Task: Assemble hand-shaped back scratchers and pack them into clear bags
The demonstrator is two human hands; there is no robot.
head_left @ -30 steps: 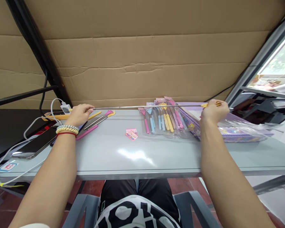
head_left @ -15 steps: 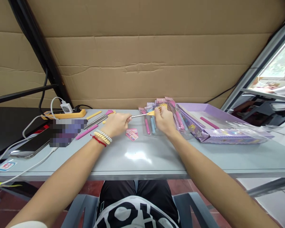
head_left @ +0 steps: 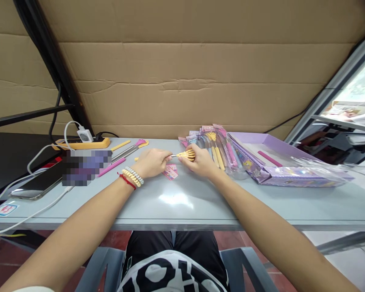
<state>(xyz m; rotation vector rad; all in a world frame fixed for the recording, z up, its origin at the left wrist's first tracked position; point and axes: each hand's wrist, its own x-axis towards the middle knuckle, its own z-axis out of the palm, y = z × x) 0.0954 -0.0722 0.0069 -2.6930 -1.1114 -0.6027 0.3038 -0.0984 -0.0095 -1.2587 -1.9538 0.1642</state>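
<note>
Midway along the tabletop's far edge | left hand point(head_left: 152, 162) and right hand point(head_left: 200, 161) were both pinched shut on a collapsed yellow telescopic back scratcher point(head_left: 185, 155) | pressing straight along its axis would keep sections from jamming | pink card point(head_left: 170, 172) lay beneath.

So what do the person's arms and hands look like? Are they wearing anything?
Both arms are bare, with no sleeves in view and no gloves. The left hand has three bands at its wrist: a thin red string, a yellow coiled band and a pale bluish-white coiled band. The right hand wears nothing: no ring or watch shows.
</note>
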